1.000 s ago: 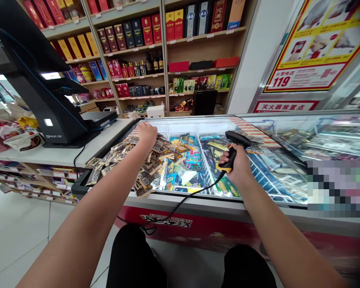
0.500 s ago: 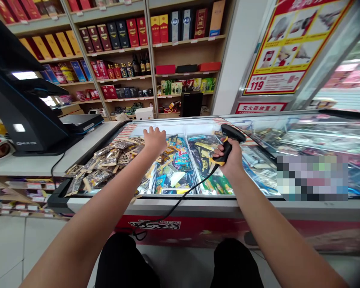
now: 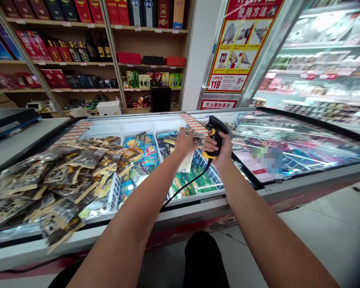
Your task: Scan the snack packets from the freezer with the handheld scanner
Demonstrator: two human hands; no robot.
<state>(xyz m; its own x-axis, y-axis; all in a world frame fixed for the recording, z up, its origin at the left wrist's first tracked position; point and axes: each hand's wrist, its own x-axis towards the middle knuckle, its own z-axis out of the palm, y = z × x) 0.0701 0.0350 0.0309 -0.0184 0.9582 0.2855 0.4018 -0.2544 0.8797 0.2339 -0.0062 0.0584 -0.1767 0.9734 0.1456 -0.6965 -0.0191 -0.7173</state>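
My right hand (image 3: 219, 148) is wrapped round a black-and-yellow handheld barcode scanner (image 3: 218, 125), its head tilted up and its cable trailing down to the left. Just left of it, my left hand (image 3: 184, 143) is over a chest freezer (image 3: 204, 202), its fingers bent on a small plastic snack packet (image 3: 183, 130); the hand hides much of that packet. A heap of brown snack packets with beige edges (image 3: 78, 176) covers the freezer's left part. Blue packets (image 3: 148, 156) lie in a wire-divided section, and green packs (image 3: 183, 184) are in the section below my left hand.
Sliding glass (image 3: 288, 140) covers the freezer's right side, with a flat tablet-like panel (image 3: 255, 162) on it. Shelves of boxes and bottles (image 3: 78, 60) stand behind. A white counter (image 3: 15, 140) adjoins at left. The scanner cable (image 3: 186, 192) crosses the freezer's front edge.
My view has turned right and come closer to the freezer. My left hand has moved right, from by the brown heap to beside the scanner, now on a packet. My right hand keeps the scanner.
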